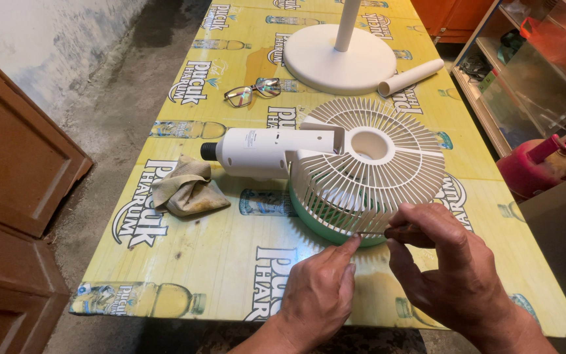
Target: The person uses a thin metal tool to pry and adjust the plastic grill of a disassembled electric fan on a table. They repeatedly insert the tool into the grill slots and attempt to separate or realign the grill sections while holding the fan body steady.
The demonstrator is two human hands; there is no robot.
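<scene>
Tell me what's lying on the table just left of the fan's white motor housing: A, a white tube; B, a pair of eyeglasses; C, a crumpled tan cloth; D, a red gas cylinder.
C: a crumpled tan cloth lies on the yellow table just left of the white motor housing, while the eyeglasses and white tube sit farther back.

Both hands [388,275] low, fingers pinched

The top edge cuts off the fan stand's pole [348,23]; the thin tool [369,234] is too small to identify.
</scene>
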